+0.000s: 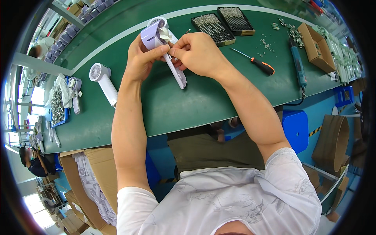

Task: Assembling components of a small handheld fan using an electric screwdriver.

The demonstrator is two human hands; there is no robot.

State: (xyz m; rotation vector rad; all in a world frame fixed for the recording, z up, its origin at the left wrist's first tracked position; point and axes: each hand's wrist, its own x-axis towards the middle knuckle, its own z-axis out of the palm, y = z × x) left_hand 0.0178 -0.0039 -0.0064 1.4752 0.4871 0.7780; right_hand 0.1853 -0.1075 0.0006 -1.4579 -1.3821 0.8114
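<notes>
Above the green bench, my left hand is wrapped round the head of an opened lavender-and-white handheld fan housing. Its narrow white handle part slants down toward me. My right hand is closed in a pinch against the housing, just below the head, and its fingertips meet my left thumb there. What the right fingers hold is too small and hidden to name. White flaps stick out of the open head. Behind it shows the round grille of another white fan, partly covered.
A white handheld fan lies left of my forearm. At right are a screwdriver, loose screws, two black trays of small metal parts, a teal electric screwdriver and a cardboard box. A carton of white parts stands below the bench.
</notes>
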